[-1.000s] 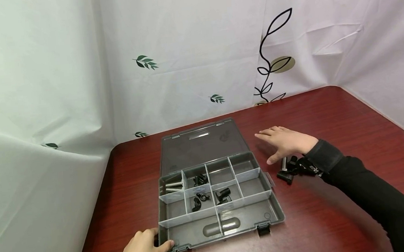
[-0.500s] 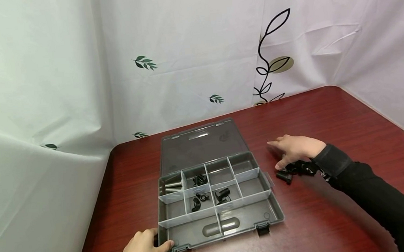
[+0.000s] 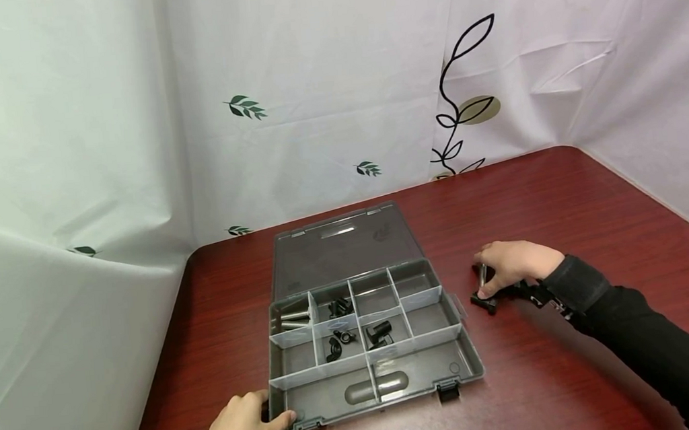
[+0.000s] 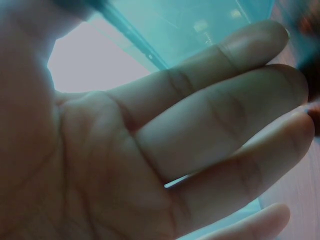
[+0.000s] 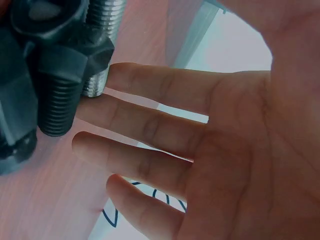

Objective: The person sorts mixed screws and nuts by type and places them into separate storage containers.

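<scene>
We list one silver bolt (image 3: pixel 483 277), on desk (image 3: pixel 562 204) right of box (image 3: pixel 423 365), axis toward desk's far edge, between thumb (image 3: pixel 488 290) and parted fingers (image 5: pixel 160 86) of the nearer right hand (image 3: pixel 517 261), left hand (image 3: pixel 238 427) gripping box's near-left corner.

You wore a long black sleeve (image 3: pixel 652 336) and a wide black wristband (image 3: pixel 578 283) with silvery hardware (image 3: pixel 561 306) beneath, your right hand (image 3: pixel 517 262) bare
</scene>
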{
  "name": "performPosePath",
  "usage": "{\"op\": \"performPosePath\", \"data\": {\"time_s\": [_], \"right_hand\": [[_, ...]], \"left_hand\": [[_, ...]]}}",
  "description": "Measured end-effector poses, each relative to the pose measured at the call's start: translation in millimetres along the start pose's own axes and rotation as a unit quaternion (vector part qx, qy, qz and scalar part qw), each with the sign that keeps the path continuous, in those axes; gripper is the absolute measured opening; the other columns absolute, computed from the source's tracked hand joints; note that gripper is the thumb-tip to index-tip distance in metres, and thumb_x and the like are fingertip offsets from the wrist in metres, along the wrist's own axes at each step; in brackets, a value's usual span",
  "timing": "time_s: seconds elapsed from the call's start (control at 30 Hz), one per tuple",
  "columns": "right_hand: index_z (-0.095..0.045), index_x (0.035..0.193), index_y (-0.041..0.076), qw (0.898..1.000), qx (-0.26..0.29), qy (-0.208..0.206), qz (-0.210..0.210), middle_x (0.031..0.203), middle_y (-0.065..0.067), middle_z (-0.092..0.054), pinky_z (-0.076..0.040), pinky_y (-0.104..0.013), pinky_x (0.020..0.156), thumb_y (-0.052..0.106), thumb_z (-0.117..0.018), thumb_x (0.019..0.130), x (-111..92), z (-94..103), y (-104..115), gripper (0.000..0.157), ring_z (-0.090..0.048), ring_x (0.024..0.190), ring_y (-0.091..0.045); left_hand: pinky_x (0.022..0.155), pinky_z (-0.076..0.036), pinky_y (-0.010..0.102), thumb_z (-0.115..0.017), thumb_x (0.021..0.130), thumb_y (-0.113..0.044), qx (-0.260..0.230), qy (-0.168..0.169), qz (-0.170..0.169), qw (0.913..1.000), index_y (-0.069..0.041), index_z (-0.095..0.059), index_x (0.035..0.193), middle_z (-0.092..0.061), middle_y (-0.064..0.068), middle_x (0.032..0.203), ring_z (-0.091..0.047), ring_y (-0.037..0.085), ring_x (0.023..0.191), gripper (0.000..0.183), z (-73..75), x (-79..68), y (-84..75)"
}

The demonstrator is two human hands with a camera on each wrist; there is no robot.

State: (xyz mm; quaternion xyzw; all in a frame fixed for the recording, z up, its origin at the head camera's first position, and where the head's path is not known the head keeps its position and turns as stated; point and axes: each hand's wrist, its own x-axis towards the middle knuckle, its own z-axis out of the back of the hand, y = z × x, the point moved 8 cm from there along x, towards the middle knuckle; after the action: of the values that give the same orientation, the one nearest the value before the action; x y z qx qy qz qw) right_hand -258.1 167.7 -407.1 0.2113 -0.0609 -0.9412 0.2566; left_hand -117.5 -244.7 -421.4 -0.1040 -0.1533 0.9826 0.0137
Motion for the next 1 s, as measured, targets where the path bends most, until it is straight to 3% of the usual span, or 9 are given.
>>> {"op": "performPosePath", "data": {"time_s": [0.17,0.43,0.6,0.73,1.0], "right_hand": [[-0.052,0.124,-0.005,1.0,0.0,-0.011,0.003,0.129,-0.032,-0.045,-0.046,-0.041,0.077,0.048,-0.069,0.077,-0.2,-1.5,1.5,0.073,-0.054,0.106,-0.035],[-0.056,0.119,-0.003,0.999,-0.005,-0.032,0.014,0.123,-0.028,-0.051,-0.044,-0.046,0.084,0.044,-0.07,0.077,-2.1,0.4,3.8,0.065,-0.05,0.113,-0.042],[-0.06,0.113,0.0,0.999,0.01,-0.034,0.019,0.114,-0.023,-0.055,-0.044,-0.038,0.073,0.042,-0.07,0.078,-1.5,1.6,3.4,0.055,-0.056,0.093,-0.028],[-0.062,0.096,0.008,0.999,0.019,-0.04,0.025,0.101,-0.014,-0.056,-0.039,-0.033,0.065,0.041,-0.07,0.077,-0.3,2.4,1.8,0.039,-0.048,0.075,-0.017],[-0.056,0.081,0.012,0.997,0.016,-0.066,0.022,0.086,-0.005,-0.049,-0.032,-0.033,0.06,0.036,-0.072,0.074,1.1,3.3,-1.8,0.029,-0.039,0.067,-0.016]], "left_hand": [[0.051,-0.034,0.033,-0.072,0.072,-0.046,0.001,0.001,0.002,1.0,-0.017,-0.049,0.066,-0.041,-0.002,0.053,-0.039,0.014,0.052,0.037,-0.2,-0.5,0.6],[0.051,-0.034,0.033,-0.073,0.072,-0.045,0.003,-0.005,-0.002,1.0,-0.017,-0.052,0.068,-0.041,-0.003,0.052,-0.038,0.014,0.052,0.035,1.1,-0.6,-0.2],[0.051,-0.034,0.034,-0.073,0.071,-0.046,0.004,-0.006,-0.002,1.0,-0.017,-0.052,0.068,-0.041,-0.003,0.052,-0.038,0.014,0.052,0.036,1.6,-0.6,-0.4],[0.051,-0.034,0.033,-0.073,0.071,-0.046,0.002,-0.006,-0.002,1.0,-0.017,-0.052,0.067,-0.041,-0.003,0.052,-0.038,0.014,0.052,0.036,1.7,-0.8,-0.4],[0.051,-0.034,0.033,-0.073,0.071,-0.046,0.001,-0.011,-0.007,0.9999,-0.017,-0.054,0.069,-0.04,-0.003,0.052,-0.037,0.014,0.052,0.035,2.2,-0.8,-1.2]]}}
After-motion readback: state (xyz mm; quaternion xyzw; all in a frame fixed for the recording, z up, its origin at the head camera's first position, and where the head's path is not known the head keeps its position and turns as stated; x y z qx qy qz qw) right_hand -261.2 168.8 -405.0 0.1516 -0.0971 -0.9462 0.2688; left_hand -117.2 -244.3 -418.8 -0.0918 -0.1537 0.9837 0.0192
